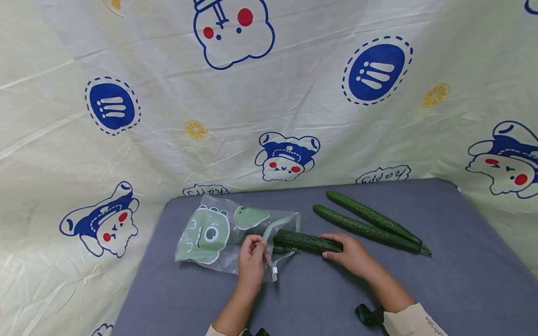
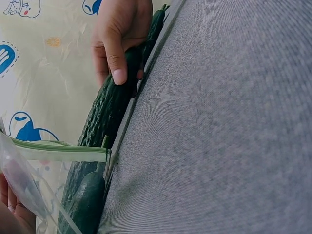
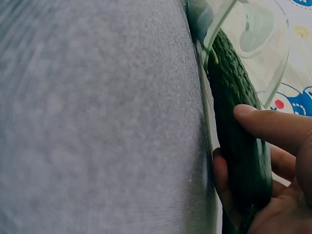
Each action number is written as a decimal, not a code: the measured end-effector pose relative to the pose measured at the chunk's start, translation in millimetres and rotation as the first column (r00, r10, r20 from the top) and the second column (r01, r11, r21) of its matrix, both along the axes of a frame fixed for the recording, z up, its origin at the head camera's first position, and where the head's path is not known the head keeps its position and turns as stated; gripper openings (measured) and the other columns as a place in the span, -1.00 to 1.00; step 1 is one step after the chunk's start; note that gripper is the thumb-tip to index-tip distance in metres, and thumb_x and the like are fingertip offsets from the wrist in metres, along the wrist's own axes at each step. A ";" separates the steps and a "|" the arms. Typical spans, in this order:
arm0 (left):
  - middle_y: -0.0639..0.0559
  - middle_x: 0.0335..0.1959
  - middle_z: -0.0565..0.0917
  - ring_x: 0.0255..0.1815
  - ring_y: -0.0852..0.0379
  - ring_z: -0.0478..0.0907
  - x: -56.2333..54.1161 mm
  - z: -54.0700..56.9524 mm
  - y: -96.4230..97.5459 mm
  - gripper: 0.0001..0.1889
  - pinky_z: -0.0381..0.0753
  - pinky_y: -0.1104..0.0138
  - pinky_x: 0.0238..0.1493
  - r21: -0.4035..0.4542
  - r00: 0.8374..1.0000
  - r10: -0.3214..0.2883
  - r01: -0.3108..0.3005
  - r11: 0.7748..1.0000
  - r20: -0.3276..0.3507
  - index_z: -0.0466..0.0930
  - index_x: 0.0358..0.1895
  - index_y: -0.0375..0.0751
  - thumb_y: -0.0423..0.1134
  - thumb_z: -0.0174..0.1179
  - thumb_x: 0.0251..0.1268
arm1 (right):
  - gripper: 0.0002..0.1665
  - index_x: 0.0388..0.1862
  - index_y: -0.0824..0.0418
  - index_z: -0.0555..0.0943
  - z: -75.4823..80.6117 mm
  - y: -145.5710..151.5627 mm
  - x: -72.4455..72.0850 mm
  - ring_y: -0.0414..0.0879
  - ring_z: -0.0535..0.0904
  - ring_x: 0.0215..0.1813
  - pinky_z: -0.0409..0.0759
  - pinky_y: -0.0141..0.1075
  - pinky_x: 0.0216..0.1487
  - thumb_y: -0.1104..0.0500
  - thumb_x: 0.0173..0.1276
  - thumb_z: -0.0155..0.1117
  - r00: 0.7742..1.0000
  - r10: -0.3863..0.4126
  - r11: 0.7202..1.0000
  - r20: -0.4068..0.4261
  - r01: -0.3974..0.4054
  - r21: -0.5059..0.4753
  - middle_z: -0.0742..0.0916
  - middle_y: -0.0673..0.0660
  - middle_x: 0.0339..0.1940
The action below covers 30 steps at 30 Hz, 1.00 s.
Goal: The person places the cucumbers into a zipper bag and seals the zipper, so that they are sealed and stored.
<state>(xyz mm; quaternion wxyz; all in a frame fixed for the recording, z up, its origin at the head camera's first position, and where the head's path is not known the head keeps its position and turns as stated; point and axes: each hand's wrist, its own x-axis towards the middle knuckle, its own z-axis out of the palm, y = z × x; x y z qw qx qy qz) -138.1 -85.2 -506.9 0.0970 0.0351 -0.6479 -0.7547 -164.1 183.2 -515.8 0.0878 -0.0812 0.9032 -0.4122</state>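
Note:
A clear zip bag [image 1: 235, 233] with green cartoon prints lies on the table, its mouth facing right. My left hand [image 1: 251, 261] pinches the near side of that mouth, close to the white slider [image 1: 275, 273]. My right hand [image 1: 350, 252] grips the outer end of a long dark green cucumber [image 1: 308, 241], whose other end is inside the bag. The right wrist view shows thumb and fingers around this cucumber [image 3: 239, 112]. Beside it, a second cucumber [image 2: 87, 202] lies in the bag, its stem end at the opening.
Two more cucumbers lie side by side at the back right, one nearer [image 1: 357, 224] and one farther [image 1: 370, 214]. The grey table [image 1: 201, 303] meets a cartoon-printed cloth [image 1: 235, 154] behind it. Black wrist cameras, one by the right sleeve [image 1: 370, 315], sit near the front.

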 end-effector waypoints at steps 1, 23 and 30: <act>0.05 -0.52 0.46 -0.58 0.24 0.49 0.0 0.0 0.1 -0.88 0.48 0.48 -0.55 -0.001 1.000 0.000 0.000 1.000 -0.002 0.41 -0.16 -0.52 -0.45 0.06 0.40 | -0.40 0.36 0.06 0.55 0.0 0.7 0.3 0.33 0.39 0.46 0.44 0.28 0.31 0.05 0.35 0.40 1.000 0.004 1.000 0.007 -0.004 -0.002 0.55 0.28 0.42; -0.02 -0.51 0.44 -0.58 0.21 0.48 0.9 0.1 0.0 -0.86 0.48 0.46 -0.52 -0.004 1.000 0.008 -0.008 1.000 0.012 0.42 -0.15 -0.54 -0.45 0.07 0.40 | -0.38 0.42 0.05 0.50 -3.5 -24.9 -0.9 0.28 0.41 0.47 0.40 0.25 0.38 -0.03 0.41 0.32 1.000 0.012 0.994 -0.014 -0.013 -0.108 0.56 0.27 0.42; 0.01 -0.51 0.45 -0.58 0.22 0.48 0.8 0.1 0.3 -0.85 0.48 0.46 -0.53 0.004 1.000 0.010 -0.010 1.000 0.001 0.41 -0.15 -0.54 -0.44 0.06 0.41 | -0.42 0.38 0.03 0.54 -5.2 -42.6 -4.5 0.21 0.49 0.42 0.43 0.20 0.37 0.00 0.40 0.34 1.000 -0.018 0.987 -0.009 0.016 -0.157 0.62 0.20 0.36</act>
